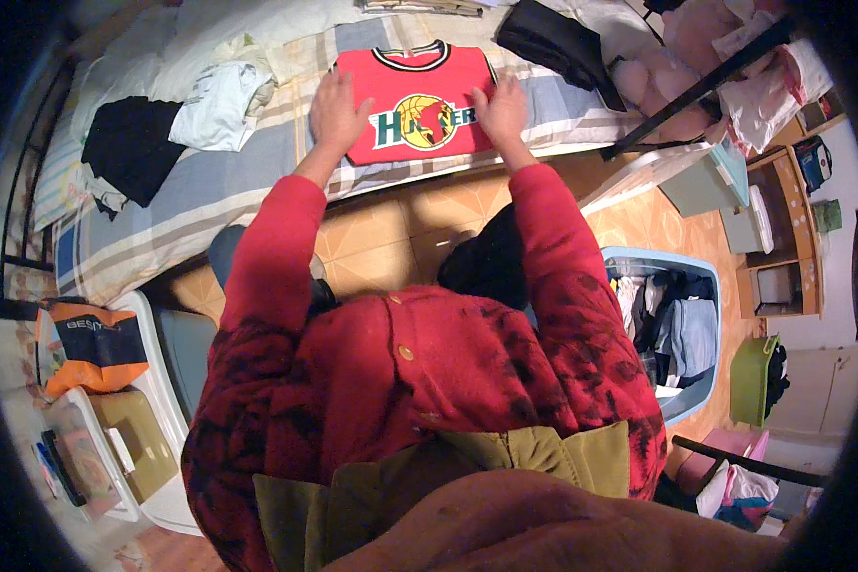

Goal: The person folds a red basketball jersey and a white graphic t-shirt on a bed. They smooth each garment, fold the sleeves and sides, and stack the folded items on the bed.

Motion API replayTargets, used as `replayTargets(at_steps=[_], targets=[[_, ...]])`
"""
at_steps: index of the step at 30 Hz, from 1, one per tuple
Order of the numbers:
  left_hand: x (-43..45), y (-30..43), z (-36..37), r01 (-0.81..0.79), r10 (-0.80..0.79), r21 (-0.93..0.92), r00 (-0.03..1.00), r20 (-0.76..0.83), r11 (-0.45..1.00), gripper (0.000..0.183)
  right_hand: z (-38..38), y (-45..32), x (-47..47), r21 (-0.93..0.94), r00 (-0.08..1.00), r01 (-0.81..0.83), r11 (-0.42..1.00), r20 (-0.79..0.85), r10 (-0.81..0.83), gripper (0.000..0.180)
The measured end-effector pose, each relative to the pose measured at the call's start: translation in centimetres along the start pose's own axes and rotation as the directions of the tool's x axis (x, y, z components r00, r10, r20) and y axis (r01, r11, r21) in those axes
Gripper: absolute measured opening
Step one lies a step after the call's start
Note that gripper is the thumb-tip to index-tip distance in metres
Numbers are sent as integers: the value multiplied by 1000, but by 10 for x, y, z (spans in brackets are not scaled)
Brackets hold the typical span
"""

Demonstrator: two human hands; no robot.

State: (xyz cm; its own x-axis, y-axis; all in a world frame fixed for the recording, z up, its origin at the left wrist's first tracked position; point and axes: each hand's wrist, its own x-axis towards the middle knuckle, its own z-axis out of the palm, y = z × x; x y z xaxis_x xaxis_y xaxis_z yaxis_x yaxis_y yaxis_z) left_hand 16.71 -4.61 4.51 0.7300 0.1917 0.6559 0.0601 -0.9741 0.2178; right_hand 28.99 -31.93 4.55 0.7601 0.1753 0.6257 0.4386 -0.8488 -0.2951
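A red basketball jersey (400, 79) with a printed ball emblem lies folded into a rough rectangle on the plaid bedsheet (286, 150), its striped neckline away from me. My left hand (337, 111) rests flat at the jersey's left edge, fingers apart. At the right edge lies my right hand (502, 111), also spread, its thumb over the end of the print. Neither hand grips the cloth. To the left are a crumpled white garment (218, 104) and a black garment (132, 146). Dark folded trousers (558, 43) lie on the bed at the right.
A black bed rail (693, 89) slants across the upper right, by pink plush toys (658, 79). On the tiled floor at the right stands a blue tub (715, 314) of folded clothes, with a green bin (751, 382) beyond. An orange and black bag (93, 347) sits at the left.
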Motion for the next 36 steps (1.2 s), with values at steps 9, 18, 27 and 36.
replayTargets(at_steps=[9,18,27,36], targets=[[-2,-47,-4,821,-480,-571,496,723,-12,54,-3,58,16,386,757,-597,703,562,335,68],[7,-31,4,791,-128,-445,434,892,-421,46,2,45,22,517,605,-784,344,759,240,57],[11,-16,7,706,-364,-681,592,719,-195,35,13,43,30,636,668,-724,266,743,40,39],[117,-3,-46,777,-269,-594,538,799,-207,30,-66,35,124,684,732,-639,352,681,7,27]])
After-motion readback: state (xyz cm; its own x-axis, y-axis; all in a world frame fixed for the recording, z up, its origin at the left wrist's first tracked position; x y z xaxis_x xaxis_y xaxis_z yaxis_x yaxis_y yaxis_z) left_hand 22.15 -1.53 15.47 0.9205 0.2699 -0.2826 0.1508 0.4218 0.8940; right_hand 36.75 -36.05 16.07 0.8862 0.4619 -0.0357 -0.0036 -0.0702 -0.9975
